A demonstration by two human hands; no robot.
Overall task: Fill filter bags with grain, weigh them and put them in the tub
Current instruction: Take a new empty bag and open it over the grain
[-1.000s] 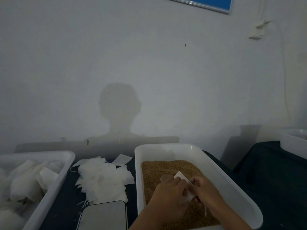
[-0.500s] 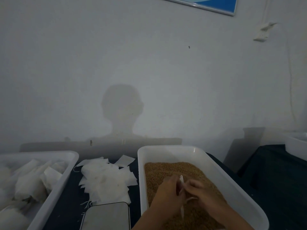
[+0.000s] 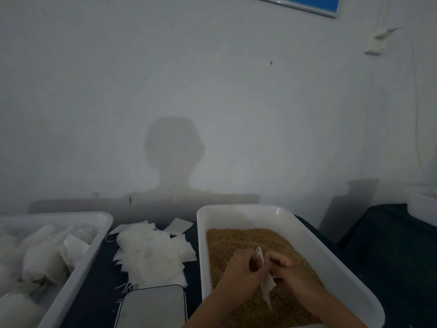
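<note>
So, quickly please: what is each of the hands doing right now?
Left hand: fingers curled, pinching the filter bag over the grain.
Right hand: fingers curled, pinching the same filter bag from the other side.

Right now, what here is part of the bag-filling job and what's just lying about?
In play: left hand and right hand holding a filter bag; grain tray; empty bags; scale; tub of filled bags.

Idle: second tub; wall socket; framed picture.

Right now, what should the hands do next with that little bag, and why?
Probably pull its mouth open and scoop. Both the left hand and right hand pinch the filter bag edge-on just above the grain, and it looks flat, so likely empty.
</note>
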